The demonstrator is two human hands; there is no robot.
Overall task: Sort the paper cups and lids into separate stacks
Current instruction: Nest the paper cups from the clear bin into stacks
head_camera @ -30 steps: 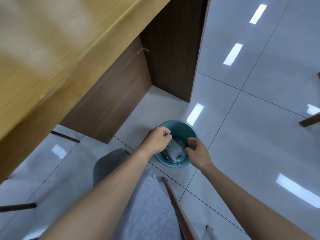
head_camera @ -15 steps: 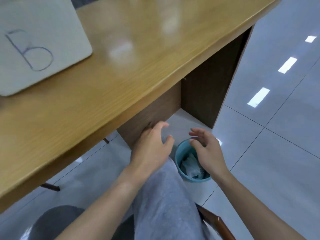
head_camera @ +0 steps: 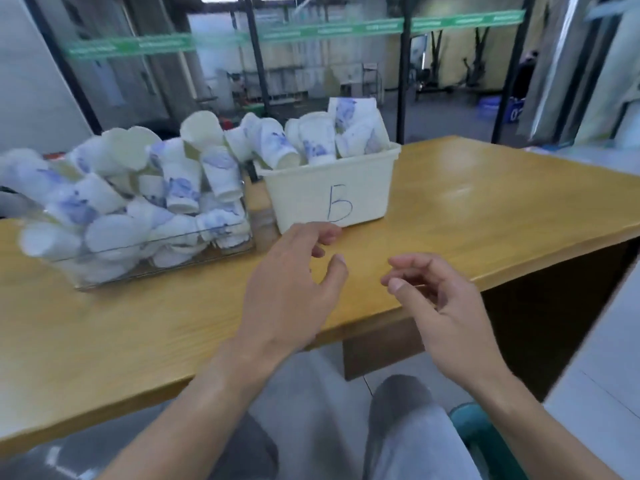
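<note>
A clear bin on the left of the wooden table is heaped with white paper cups printed in blue. To its right a cream bin marked with a blue letter holds more such cups. My left hand hovers above the table just before the cream bin, fingers loosely spread, holding nothing. My right hand hangs over the table's near edge, fingers loosely curled and empty. No lid can be told apart in the blur.
My grey-trousered knee shows below the table edge, with the rim of a teal bucket on the floor at the lower right. Glass partitions with black frames stand behind the table.
The view has swung up from the teal bucket on the floor to the tabletop. Both hands have lifted from the bucket and now hover empty over the table.
</note>
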